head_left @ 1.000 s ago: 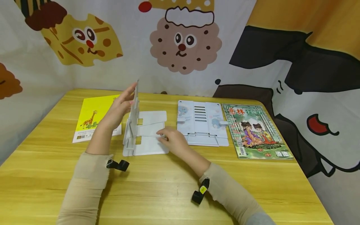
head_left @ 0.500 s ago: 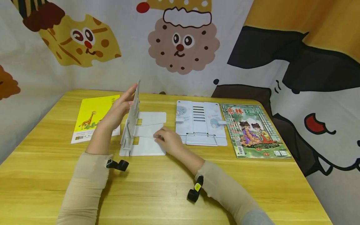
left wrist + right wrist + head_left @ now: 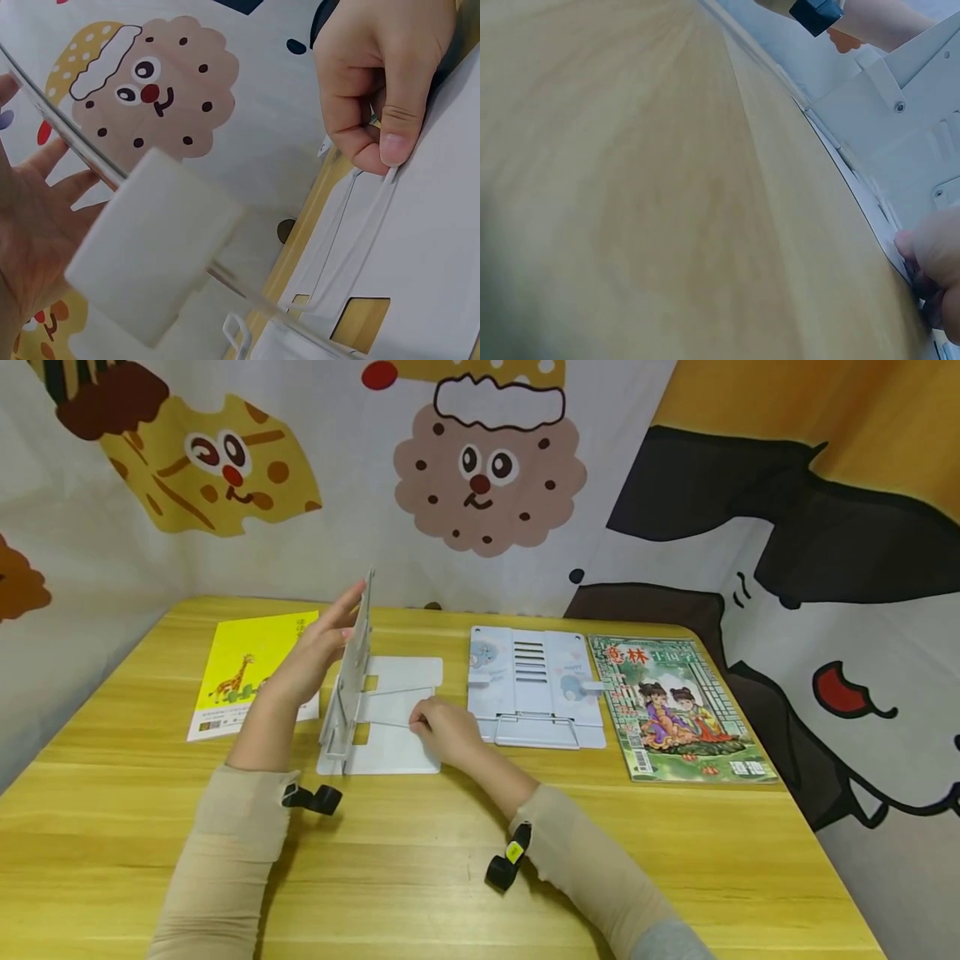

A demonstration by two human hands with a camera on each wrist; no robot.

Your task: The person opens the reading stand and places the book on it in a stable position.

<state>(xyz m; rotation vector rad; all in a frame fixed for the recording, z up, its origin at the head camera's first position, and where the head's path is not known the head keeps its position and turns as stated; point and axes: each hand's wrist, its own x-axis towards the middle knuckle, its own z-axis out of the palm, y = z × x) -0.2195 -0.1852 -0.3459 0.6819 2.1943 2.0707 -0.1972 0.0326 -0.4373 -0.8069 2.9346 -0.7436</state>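
Observation:
A white book stand is unfolded at the left middle of the table. Its base plate (image 3: 397, 756) lies flat while the back panel (image 3: 348, 693) stands nearly upright. My left hand (image 3: 300, 660), fingers extended, rests against the panel's left face in the head view. With thumb and curled fingers, my right hand (image 3: 450, 731) pinches the end of the stand's thin wire support (image 3: 374, 210) above the base; the left wrist view shows this hold closely. A pale square tab (image 3: 154, 247) on the panel fills the middle of that view. In the right wrist view, my right hand (image 3: 939, 266) is partly cut off.
A second, patterned book stand (image 3: 498, 697) lies folded flat to the right. Beside it is a green illustrated magazine (image 3: 686, 727). A yellow giraffe booklet (image 3: 255, 647) lies behind my left forearm. A printed curtain (image 3: 487, 577) hangs behind the wooden table (image 3: 405, 860).
My right hand has moved slightly left toward the upright panel, with the wire end between its fingers. The left hand stays against the panel.

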